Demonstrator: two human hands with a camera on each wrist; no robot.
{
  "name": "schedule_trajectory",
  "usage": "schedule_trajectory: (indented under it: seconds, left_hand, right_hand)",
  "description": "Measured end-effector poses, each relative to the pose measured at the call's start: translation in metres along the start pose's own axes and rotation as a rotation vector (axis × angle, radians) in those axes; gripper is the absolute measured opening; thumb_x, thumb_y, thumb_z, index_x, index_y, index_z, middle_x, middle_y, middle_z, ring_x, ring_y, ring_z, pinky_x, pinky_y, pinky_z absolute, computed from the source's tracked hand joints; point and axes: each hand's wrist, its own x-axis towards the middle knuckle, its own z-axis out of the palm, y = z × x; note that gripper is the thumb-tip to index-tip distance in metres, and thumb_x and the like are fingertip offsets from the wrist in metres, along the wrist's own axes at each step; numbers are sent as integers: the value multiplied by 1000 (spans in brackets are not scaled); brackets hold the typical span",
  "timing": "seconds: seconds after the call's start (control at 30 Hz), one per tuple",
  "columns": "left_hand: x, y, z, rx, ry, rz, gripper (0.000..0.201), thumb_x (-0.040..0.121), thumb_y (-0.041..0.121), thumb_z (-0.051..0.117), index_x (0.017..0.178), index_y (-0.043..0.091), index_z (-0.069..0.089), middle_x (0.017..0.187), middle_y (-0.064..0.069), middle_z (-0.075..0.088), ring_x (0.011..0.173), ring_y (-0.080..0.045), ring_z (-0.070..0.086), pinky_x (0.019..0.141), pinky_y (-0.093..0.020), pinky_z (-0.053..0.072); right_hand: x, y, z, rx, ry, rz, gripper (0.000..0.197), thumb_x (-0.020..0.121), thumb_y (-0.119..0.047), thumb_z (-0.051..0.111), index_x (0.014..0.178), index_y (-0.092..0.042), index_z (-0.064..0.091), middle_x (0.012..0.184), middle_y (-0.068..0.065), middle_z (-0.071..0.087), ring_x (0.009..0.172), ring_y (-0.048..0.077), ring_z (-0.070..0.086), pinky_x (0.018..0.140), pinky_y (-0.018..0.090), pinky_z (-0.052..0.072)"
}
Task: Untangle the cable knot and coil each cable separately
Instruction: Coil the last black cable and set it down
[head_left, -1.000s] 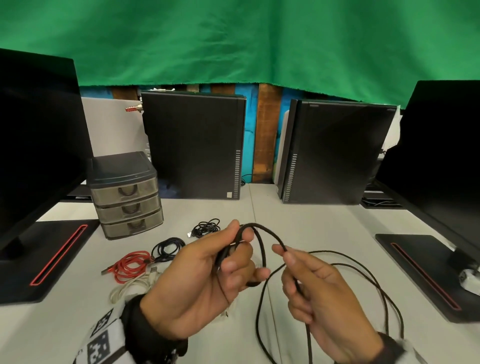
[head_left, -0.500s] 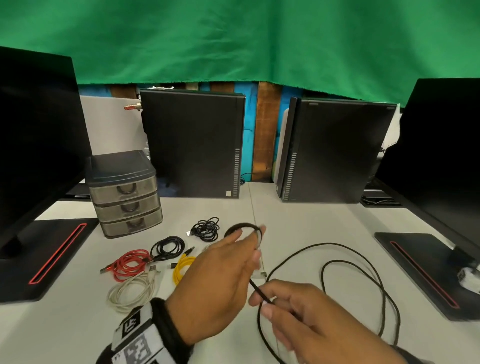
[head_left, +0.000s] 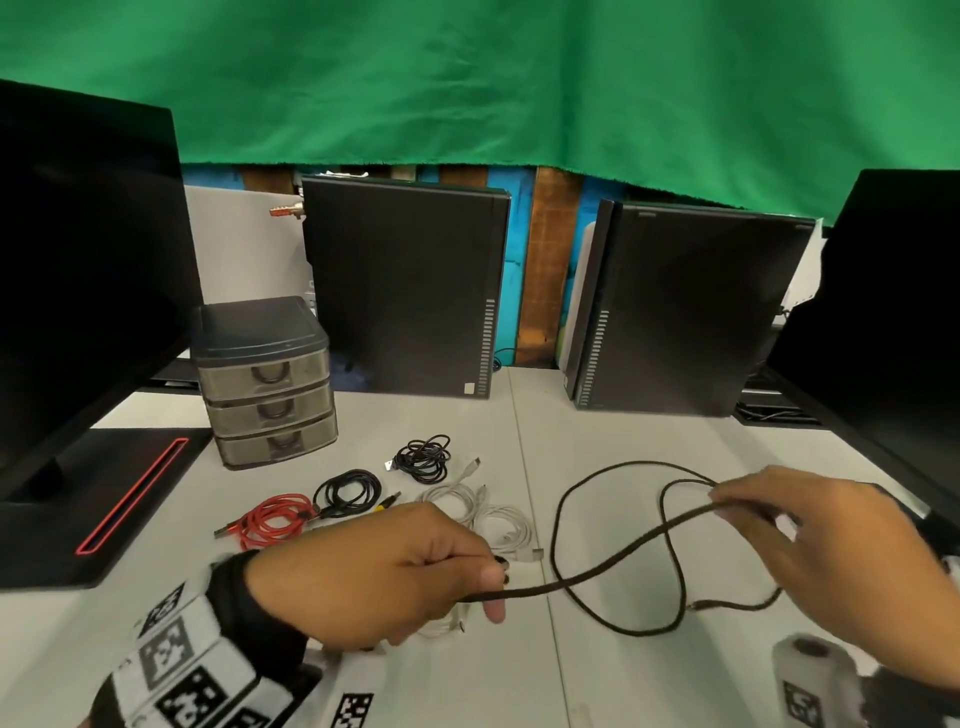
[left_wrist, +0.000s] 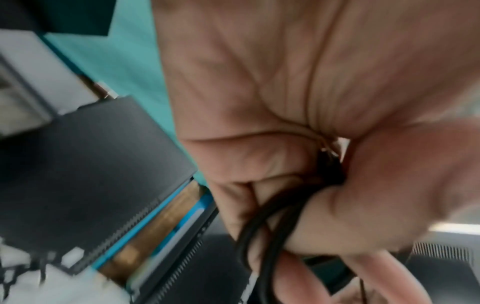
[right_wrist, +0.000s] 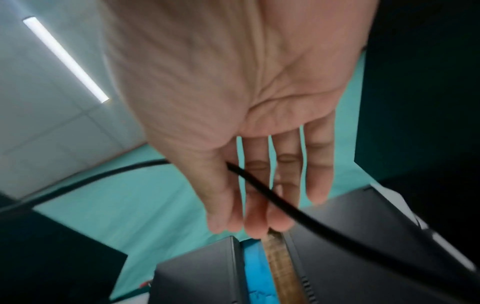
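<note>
A black braided cable (head_left: 613, 551) runs taut above the table from my left hand (head_left: 483, 582) to my right hand (head_left: 727, 501). My left hand is curled into a fist round small loops of that cable (left_wrist: 262, 224). In the right wrist view the cable (right_wrist: 262, 186) passes between the thumb and the nearly straight fingers (right_wrist: 283, 185), which pinch it. The slack lies in two wide loops on the white table (head_left: 649, 680) under and beside my right hand, with its free end (head_left: 696, 605) near the front.
Coiled cables lie left of centre: red (head_left: 270, 519), two black (head_left: 348, 491) (head_left: 423, 457), white (head_left: 488, 514). A grey drawer unit (head_left: 265, 379) and two black PC towers (head_left: 405, 291) (head_left: 691, 312) stand behind. Monitors flank both sides, with stand bases (head_left: 104, 493) on the table.
My hands have spread apart. The right hand slid out to the right along the cable and the left dropped lower, so a straight stretch now spans between them. The white coils came into view.
</note>
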Motion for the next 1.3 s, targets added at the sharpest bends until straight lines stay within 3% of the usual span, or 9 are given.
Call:
schedule_trajectory:
  seconds: [0.1, 0.23, 0.37, 0.5, 0.6, 0.73, 0.87, 1.03, 1.3]
  left_hand:
    - [14, -8, 8, -341, 0, 53, 36, 102, 37, 45, 94, 15, 73, 50, 7, 35, 45, -9, 41, 73, -39, 39]
    - [33, -14, 20, -660, 70, 27, 37, 97, 37, 48, 82, 13, 71, 49, 5, 27, 38, -8, 32, 76, -32, 47]
    - [34, -13, 25, -927, 28, 38, 35, 96, 34, 51, 84, 6, 69, 50, 4, 29, 39, -10, 31, 72, -31, 49]
    - [29, -6, 22, -1202, -103, 234, 28, 104, 25, 45, 101, 2, 63, 59, 2, 44, 50, -12, 48, 87, -35, 49]
    - [31, 1, 26, -1379, 41, 311, 32, 108, 20, 36, 106, -2, 59, 67, -6, 55, 62, -20, 60, 101, -40, 49]
    - [36, 7, 30, -1186, 517, 248, 43, 99, 27, 39, 107, 0, 72, 83, -18, 71, 88, -33, 72, 91, -40, 55]
    - [38, -10, 30, -355, 758, 254, 38, 102, 37, 36, 122, 22, 64, 94, -3, 76, 104, -21, 69, 101, -38, 41]
    - [36, -15, 47, 183, 531, 279, 38, 106, 35, 33, 94, 18, 64, 76, 11, 66, 73, -6, 62, 73, -27, 48]
    - [20, 17, 47, -778, -18, 385, 41, 105, 21, 35, 127, -4, 59, 64, 1, 63, 66, -13, 64, 104, -37, 43]
  right_hand:
    - [-2, -13, -4, 329, -103, 46, 27, 71, -50, 73, 95, -56, 65, 90, -30, 68, 52, 10, 64, 55, 17, 51]
    - [-9, -53, 17, 606, -159, -75, 49, 73, -36, 80, 118, -49, 63, 105, -25, 69, 91, 0, 69, 59, 23, 55]
    - [-8, -62, 31, 931, -103, -88, 21, 77, -26, 74, 94, -37, 79, 77, 1, 72, 61, 8, 60, 59, 20, 50]
    - [-3, -56, 50, 985, -69, -52, 23, 82, -18, 68, 94, -34, 80, 72, 2, 73, 68, 7, 64, 66, 13, 48]
    - [-9, -64, 76, 882, -140, -31, 28, 92, -21, 64, 104, -43, 77, 71, -8, 69, 65, 1, 59, 66, 11, 44]
    - [-25, -85, 94, 710, -415, -96, 20, 99, -38, 56, 108, -45, 73, 72, -20, 65, 69, 1, 62, 67, 15, 49]
    - [-28, -94, 70, 593, -533, -243, 20, 100, -42, 51, 111, -36, 67, 68, -27, 58, 68, -2, 56, 65, 13, 42]
    - [-19, -80, 26, 648, -319, -304, 17, 97, -40, 56, 103, -41, 72, 82, -18, 69, 73, 10, 63, 63, 19, 47]
    - [-6, -57, 20, 797, 11, -197, 20, 86, -44, 62, 95, -38, 79, 67, -7, 64, 60, 10, 56, 56, 19, 44]
